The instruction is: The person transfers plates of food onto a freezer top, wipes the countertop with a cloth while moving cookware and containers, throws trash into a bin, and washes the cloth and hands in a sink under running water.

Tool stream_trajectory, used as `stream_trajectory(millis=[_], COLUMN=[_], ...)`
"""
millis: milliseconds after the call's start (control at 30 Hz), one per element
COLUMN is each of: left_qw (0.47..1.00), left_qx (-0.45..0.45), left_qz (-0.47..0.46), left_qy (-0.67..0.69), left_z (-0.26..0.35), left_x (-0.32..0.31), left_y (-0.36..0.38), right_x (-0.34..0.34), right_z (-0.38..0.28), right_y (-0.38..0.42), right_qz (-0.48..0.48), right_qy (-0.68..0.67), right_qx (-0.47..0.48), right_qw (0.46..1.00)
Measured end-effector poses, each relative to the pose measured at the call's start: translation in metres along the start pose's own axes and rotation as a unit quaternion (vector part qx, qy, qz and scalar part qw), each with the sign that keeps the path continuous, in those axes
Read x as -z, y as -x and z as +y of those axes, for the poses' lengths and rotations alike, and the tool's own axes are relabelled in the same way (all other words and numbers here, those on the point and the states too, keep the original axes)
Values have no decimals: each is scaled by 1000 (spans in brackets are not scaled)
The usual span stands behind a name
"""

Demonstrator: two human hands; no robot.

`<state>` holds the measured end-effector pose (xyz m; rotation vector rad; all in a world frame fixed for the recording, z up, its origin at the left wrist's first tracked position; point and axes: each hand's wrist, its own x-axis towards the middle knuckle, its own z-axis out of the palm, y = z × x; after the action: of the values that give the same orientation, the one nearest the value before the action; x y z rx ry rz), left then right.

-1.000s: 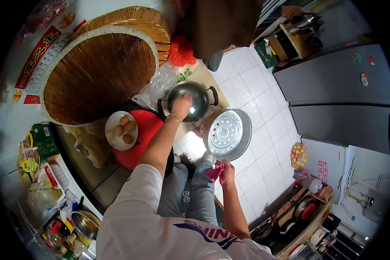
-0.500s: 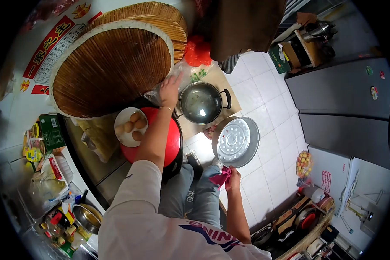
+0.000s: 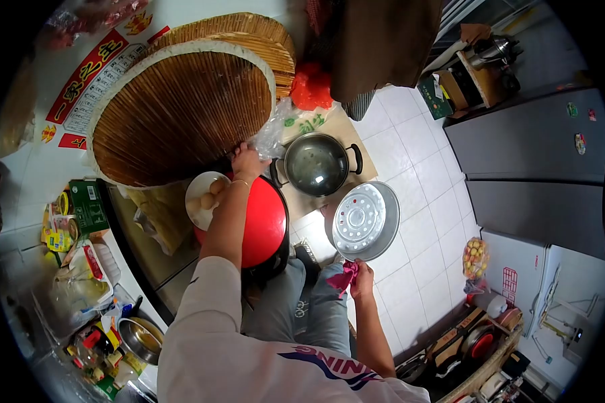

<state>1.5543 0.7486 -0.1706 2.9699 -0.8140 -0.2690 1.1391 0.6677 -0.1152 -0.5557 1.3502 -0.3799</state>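
Note:
My left hand (image 3: 247, 163) reaches to the lower edge of a large round slatted wooden board (image 3: 181, 114), beside a clear plastic bag (image 3: 273, 131); its fingertips are partly hidden and what they hold is unclear. Under my left forearm lies a red round lid (image 3: 265, 221), with a white plate of eggs (image 3: 198, 208) at its left. My right hand (image 3: 361, 280) grips a pink cloth (image 3: 345, 277) at the near rim of a metal steamer pot (image 3: 383, 225) with a perforated plate inside. A glass-lidded pot (image 3: 316, 164) stands on cardboard between the hands.
A red plastic bag (image 3: 311, 87) lies behind the lidded pot. Packets and a metal bowl (image 3: 141, 339) are on the counter at left. At right are a grey fridge (image 3: 524, 148), a bag of round fruit (image 3: 476, 258) and a shelf holding pans (image 3: 480, 344).
My left hand has moved left and toward me, from the plastic bag to the wooden board's lower edge. My right hand still holds the cloth by the steamer. The view has shifted slightly.

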Motion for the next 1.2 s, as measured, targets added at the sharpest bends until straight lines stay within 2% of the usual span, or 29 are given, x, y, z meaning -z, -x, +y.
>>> stream_trajectory(millis=[33,100,167,267,333,367,433,467,533,633,767,900,1100,1200], left_qw=[1000,975,962,945,907,907,878,878,871,883,891,863,830,807], left_qx=[0,6,65,66,-35,-35,-104,-109,-221,-282,-290,-383,-452,-463], left_qz=[1,-130,-79,-38,35,35,66,68,146,141,158,192,135,86], left_qy=[0,179,253,318,417,417,462,461,415,348,310,267,298,358], left_z=[-4,-12,-16,-25,-27,-27,-14,-8,4,20,38,65,107,141], left_x=[1,11,25,24,26,27,66,84,117,155,180,208,214,208], left_y=[-5,-15,-22,-27,-28,-27,-18,-12,4,27,49,72,105,127], right_x=[-1,-2,-3,6,8,9,4,1,-3,-6,-10,-4,42,58], right_z=[-2,-3,-1,6,4,4,3,1,-7,-19,-29,-48,-57,-76], right_y=[4,10,14,15,13,12,9,11,19,34,32,60,84,108], right_qz=[-1,-8,-5,1,10,10,11,9,-18,-24,-36,-8,33,52], right_qy=[0,18,11,4,9,9,10,6,2,-12,-1,-18,-23,-38], right_qx=[1,-1,0,1,1,1,5,9,20,37,50,71,110,121], right_qw=[1000,1000,1000,1000,1000,1000,1000,1000,1000,999,998,997,993,991])
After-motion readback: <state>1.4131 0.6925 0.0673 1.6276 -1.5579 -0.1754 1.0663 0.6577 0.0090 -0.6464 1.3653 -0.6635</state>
